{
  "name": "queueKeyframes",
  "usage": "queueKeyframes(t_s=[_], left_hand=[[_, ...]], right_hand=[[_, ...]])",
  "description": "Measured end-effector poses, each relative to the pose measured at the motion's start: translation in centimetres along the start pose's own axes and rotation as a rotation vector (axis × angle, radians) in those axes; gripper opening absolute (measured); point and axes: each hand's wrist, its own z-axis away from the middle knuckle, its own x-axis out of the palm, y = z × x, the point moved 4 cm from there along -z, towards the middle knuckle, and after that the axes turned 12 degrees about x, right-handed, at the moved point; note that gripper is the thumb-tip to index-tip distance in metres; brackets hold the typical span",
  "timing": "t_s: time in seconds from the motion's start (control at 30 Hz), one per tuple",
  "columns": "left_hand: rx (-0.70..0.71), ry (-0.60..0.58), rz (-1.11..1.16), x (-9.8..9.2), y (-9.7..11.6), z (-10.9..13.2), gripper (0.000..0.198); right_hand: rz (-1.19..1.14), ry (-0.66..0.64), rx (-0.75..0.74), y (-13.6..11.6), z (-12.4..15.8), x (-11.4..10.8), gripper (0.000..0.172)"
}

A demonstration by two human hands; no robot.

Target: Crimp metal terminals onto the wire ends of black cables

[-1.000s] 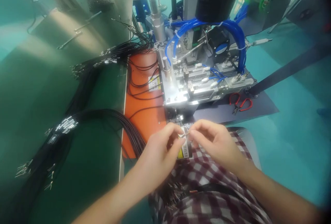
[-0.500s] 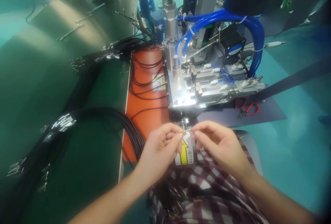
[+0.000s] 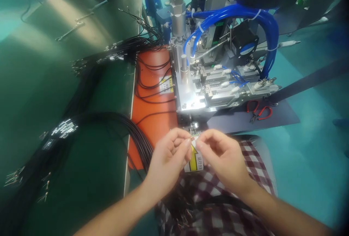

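Note:
Between thumb and forefinger, my left hand (image 3: pixel 169 156) pinches thin wire ends (image 3: pixel 194 135) in front of the machine. My right hand (image 3: pixel 225 156) is closed in a pinch on the same wire ends from the other side, its fingertips almost meeting the left ones. The fingers partly cover the wires, so how many there are is hard to make out. Just under my fingertips shows a white label with a yellow arrow (image 3: pixel 193 159). The metal machine (image 3: pixel 191 100) stands right beyond my hands.
Black cable bundles (image 3: pixel 114 118) lie on the green table (image 3: pixel 103 178) at left, several cables crossing the orange plate (image 3: pixel 152 119). Red-handled pliers (image 3: pixel 256 112) rest on a grey mat (image 3: pixel 283 114) at right. Blue air hoses (image 3: pixel 269 36) arch above the machine. More cables (image 3: pixel 181 205) lie over my lap.
My right hand has moved left, bringing its fingertips closer to my left hand. The left hand keeps its pinch with little movement. The view has shifted slightly.

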Motion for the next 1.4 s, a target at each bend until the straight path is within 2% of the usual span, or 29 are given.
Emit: queueKeyframes(t_s=[0.1, 0.27, 0.4, 0.47, 0.6, 0.7, 0.87, 1.0, 1.17, 1.4], left_hand=[[0.024, 0.002, -0.007, 0.2, -0.1, 0.1, 0.013], [0.022, -0.046, -0.036, 0.3, 0.2, 0.3, 0.011], [0.043, 0.02, -0.075, 0.0, 0.6, 0.4, 0.009], [0.031, 0.037, -0.031, 0.0, 0.5, 0.4, 0.009], [-0.056, 0.042, 0.186, 0.1, -0.1, 0.3, 0.01], [-0.107, 0.024, 0.261, 0.1, -0.3, 0.3, 0.013], [-0.099, 0.004, 0.219, -0.2, 0.1, 0.3, 0.011], [-0.092, -0.01, 0.188, -0.1, 0.1, 0.6, 0.011], [-0.09, -0.031, 0.183, 0.0, -0.1, 0.7, 0.011], [-0.075, -0.029, 0.181, 0.0, -0.1, 0.5, 0.009]], right_hand=[[0.008, 0.019, -0.063, 0.3, 0.5, 0.5, 0.012], [-0.038, -0.072, 0.07, 0.6, 0.5, 0.3, 0.017], [0.007, -0.07, 0.051, 0.3, 0.4, -0.4, 0.013], [0.029, -0.072, 0.036, 0.2, 0.4, -0.4, 0.012], [-0.008, -0.123, 0.115, 0.4, 0.3, 0.0, 0.017], [-0.009, -0.138, 0.129, 0.4, 0.4, 0.1, 0.02], [0.144, -0.079, 0.086, -0.5, 0.3, -1.1, 0.01], [0.126, -0.014, 0.036, -1.0, 0.0, -1.6, 0.012], [0.072, -0.024, 0.064, -0.8, 0.0, -1.2, 0.013], [-0.018, -0.126, 0.168, -0.3, -0.2, -0.9, 0.015]])
